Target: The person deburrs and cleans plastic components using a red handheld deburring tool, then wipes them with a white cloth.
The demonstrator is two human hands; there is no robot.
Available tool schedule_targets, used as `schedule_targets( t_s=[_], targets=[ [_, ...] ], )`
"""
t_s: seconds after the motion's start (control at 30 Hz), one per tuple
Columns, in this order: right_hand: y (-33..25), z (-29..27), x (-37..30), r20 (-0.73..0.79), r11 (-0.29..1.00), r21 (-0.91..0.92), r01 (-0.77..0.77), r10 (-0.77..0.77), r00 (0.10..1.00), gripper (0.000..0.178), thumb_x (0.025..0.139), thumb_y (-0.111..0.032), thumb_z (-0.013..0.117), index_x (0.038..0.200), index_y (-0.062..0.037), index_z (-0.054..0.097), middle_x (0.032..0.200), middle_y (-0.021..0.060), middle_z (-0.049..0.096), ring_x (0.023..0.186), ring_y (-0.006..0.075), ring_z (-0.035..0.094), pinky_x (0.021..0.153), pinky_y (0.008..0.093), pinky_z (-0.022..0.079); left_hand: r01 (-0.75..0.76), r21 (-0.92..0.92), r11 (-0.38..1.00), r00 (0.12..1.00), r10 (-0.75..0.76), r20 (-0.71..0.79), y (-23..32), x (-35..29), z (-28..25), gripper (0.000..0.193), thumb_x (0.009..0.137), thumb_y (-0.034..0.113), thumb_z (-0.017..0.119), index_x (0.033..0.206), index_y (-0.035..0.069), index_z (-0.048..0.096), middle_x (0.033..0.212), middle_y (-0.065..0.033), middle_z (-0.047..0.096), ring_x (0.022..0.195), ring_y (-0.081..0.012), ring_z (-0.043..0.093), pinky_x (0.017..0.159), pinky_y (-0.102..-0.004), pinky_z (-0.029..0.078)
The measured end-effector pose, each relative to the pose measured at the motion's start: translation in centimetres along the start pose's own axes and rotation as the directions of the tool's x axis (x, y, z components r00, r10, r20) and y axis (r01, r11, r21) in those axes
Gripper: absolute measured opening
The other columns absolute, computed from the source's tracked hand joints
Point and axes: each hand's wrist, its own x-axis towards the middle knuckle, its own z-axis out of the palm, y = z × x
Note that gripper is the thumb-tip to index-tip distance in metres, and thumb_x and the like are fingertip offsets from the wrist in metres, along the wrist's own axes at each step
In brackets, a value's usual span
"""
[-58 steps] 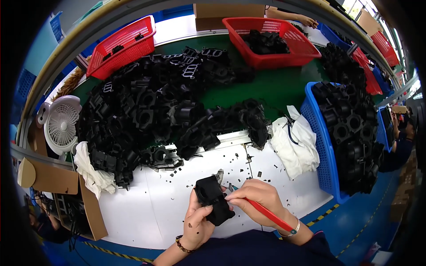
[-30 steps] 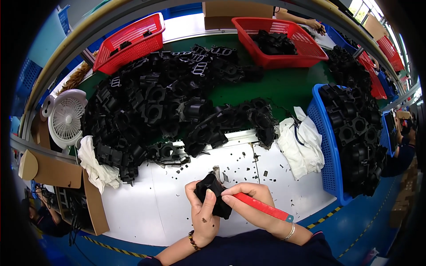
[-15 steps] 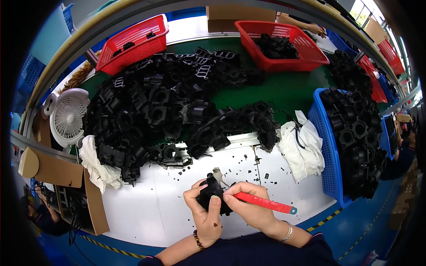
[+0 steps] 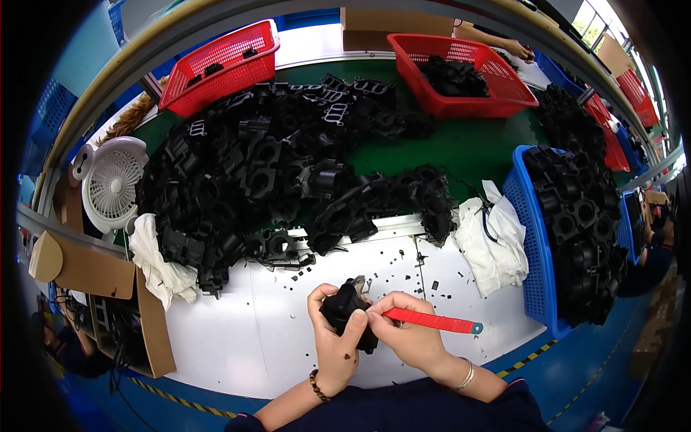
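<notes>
My left hand (image 4: 337, 353) is closed round a black molded plastic part (image 4: 344, 308) above the white worktop, thumb on its near side. Thin greyish film or flash sticks up from the part's upper right edge. In my right hand (image 4: 412, 337) is a slim tool with a red-wrapped handle (image 4: 435, 320) and a teal end with a hole. I pinch it near its working end, which is against the part's right side; the tip itself is hidden by my fingers. Small black scraps (image 4: 402, 277) lie scattered on the worktop beyond my hands.
A big heap of black plastic parts (image 4: 245, 173) covers the far left and middle. Two red baskets (image 4: 461, 108) stand behind. At right is a full blue basket (image 4: 529, 237) beside a white cloth (image 4: 493, 248). A small fan (image 4: 114, 183) and a cardboard box (image 4: 155, 324) sit left.
My left hand has turned the black plastic part a little, so more of its top faces up. The right hand and red-handled tool have shifted slightly with it.
</notes>
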Motion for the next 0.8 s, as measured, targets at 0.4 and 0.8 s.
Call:
schedule_targets(
  t_s=[0.4, 0.8],
  targets=[
    [-0.2, 0.0, 0.6, 0.014, 0.622, -0.574, 0.533, -0.643, 0.766, 0.015, 0.075, 0.004, 0.074, 0.078, -0.0049, 0.062, 0.059, 0.0032, 0.056, 0.053, 0.0171, 0.053, 0.056, 0.0301, 0.043, 0.043, 0.040, 0.998, 0.992, -0.038, -0.118, 0.0, 0.5, 0.2, 0.041, 0.107, 0.024, 0.048, 0.140, 0.002, 0.039, 0.110, -0.0113, 0.061, 0.100, -0.0160, 0.063, 0.088, -0.0298, 0.053],
    [-4.8, -4.8, -0.3, 0.358, 0.933, -0.171, 0.317, -0.241, 0.902, 0.023, 0.090, -0.011, 0.072, 0.111, -0.0009, 0.068, 0.071, 0.0021, 0.066, 0.062, 0.0106, 0.059, 0.062, 0.0270, 0.045, 0.157, 0.064, 0.985, 0.985, -0.161, 0.061, 2.6, 0.5, -1.0, 0.040, 0.106, 0.029, 0.052, 0.134, 0.001, 0.047, 0.109, -0.0102, 0.062, 0.091, -0.0153, 0.066, 0.078, -0.0285, 0.055]
  ],
)
